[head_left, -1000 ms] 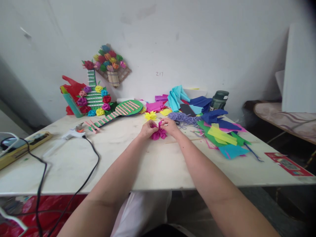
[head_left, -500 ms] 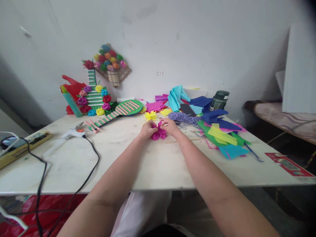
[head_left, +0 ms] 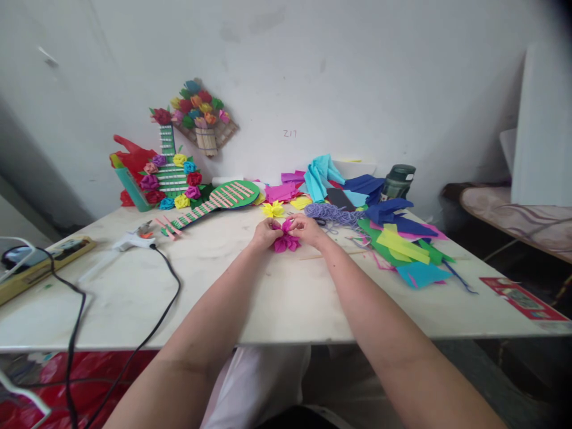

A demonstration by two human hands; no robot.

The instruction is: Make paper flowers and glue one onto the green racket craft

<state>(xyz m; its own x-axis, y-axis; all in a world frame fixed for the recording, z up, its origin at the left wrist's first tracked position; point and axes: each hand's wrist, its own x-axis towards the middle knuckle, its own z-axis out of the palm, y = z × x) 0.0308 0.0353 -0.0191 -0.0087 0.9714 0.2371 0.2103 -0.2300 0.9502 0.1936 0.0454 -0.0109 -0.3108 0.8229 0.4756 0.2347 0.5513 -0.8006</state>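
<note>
A magenta paper flower [head_left: 286, 240] sits between my two hands above the white table [head_left: 286, 304]. My left hand [head_left: 265, 233] pinches its left side with curled fingers. On the flower's right side my right hand [head_left: 310, 229] is closed round its petals. A yellow paper flower [head_left: 273, 209] lies just behind them. A thin wooden stick [head_left: 333, 255] rests on the table under my right wrist.
A pile of coloured paper sheets [head_left: 393, 238] and purple cord [head_left: 333, 213] lies at the right. A glue gun [head_left: 129, 241] with a black cable [head_left: 167, 304] lies at the left. Flower crafts [head_left: 174, 179] lean on the wall, and a dark jar [head_left: 397, 180] stands behind.
Both hands have shifted very slightly up with the magenta flower; the fingers work its petals. Nothing else moved.
</note>
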